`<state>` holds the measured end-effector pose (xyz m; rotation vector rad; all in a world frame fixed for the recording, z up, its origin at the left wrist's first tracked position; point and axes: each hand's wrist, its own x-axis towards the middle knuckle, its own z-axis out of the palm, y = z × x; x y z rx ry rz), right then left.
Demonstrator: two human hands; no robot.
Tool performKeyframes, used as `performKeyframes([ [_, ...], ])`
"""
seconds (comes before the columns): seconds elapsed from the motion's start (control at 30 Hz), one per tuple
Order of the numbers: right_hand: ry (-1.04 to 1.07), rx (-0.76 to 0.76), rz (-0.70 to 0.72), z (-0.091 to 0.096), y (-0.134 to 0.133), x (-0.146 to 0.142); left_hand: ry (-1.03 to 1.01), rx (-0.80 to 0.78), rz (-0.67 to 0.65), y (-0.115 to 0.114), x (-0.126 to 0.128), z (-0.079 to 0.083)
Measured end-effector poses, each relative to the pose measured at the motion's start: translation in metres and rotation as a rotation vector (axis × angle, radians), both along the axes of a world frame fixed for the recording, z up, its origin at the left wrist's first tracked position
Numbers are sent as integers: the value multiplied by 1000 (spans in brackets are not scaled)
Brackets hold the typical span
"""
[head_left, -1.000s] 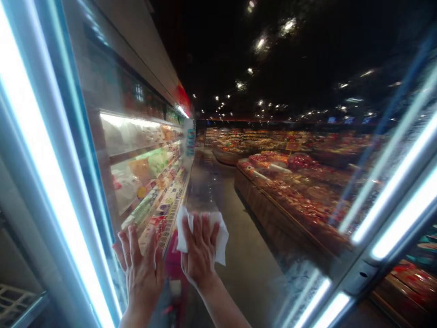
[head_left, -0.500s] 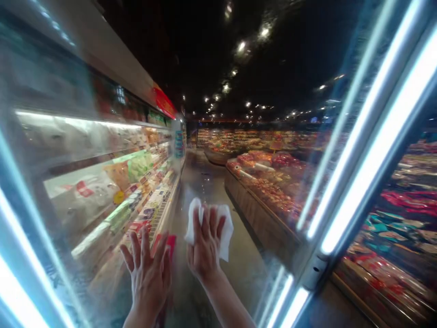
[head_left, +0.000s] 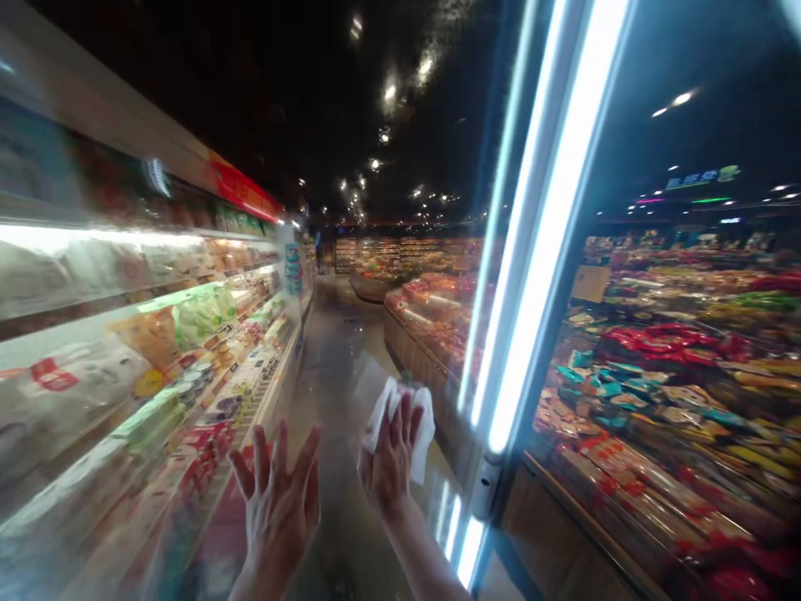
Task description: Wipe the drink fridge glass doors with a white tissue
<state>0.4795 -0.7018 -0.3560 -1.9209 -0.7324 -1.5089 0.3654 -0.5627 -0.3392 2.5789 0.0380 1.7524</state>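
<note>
My right hand (head_left: 389, 472) presses a white wipe (head_left: 425, 427), a thin tissue or cloth, flat against a clear glass pane. The wipe shows on both sides of the fingers, and a faint reflection of it appears in the glass. To the left, my left hand (head_left: 280, 505) is raised with its fingers spread and nothing in it. Whether that palm touches the pane I cannot tell. A bright lit strip (head_left: 543, 234) runs along the frame at the pane's right edge, tilted in view.
At left, chilled shelves (head_left: 250, 392) hold packaged goods, partly blurred. An aisle floor (head_left: 341, 334) runs ahead between them and the wooden-sided bins (head_left: 410, 342). More bins with bright wrapped packets (head_left: 657, 401) stand at right, beyond the frame edge.
The view has swung right, so the lit frame edge now stands nearer the middle. My right hand and the wipe have shifted slightly right; my left hand stays spread.
</note>
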Motion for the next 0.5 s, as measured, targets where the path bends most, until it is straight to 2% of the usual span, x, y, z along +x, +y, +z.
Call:
performKeyframes([
  [0.07, 5, 99, 0, 45, -18, 15, 15, 34, -14, -15, 7, 4],
  [0.1, -2, 120, 3, 55, -25, 20, 19, 43, -25, -21, 10, 5],
  [0.13, -12, 122, 7, 55, -31, 22, 17, 46, -36, -26, 12, 6],
  [0.17, -15, 112, 9, 44, -34, 22, 16, 41, -46, -30, 14, 5],
  [0.2, -14, 96, 8, 23, -35, 19, 19, 30, -53, -33, 16, 4],
  [0.3, 5, 52, -27, -60, -31, 2, 54, -18, -51, -34, 18, -3],
  [0.33, 18, 42, -36, -80, -30, -2, 65, -30, -48, -33, 18, -5],
  [0.37, 19, 38, -39, -89, -30, -3, 69, -40, -47, -32, 19, -8],
  [0.4, 15, 47, -35, -88, -32, -1, 64, -51, -47, -31, 20, -10],
  [0.43, -1, 72, -26, -77, -36, 4, 54, -61, -49, -30, 21, -12],
  [0.5, -62, 149, -6, -32, -48, 22, 30, -75, -51, -30, 23, -14],
])
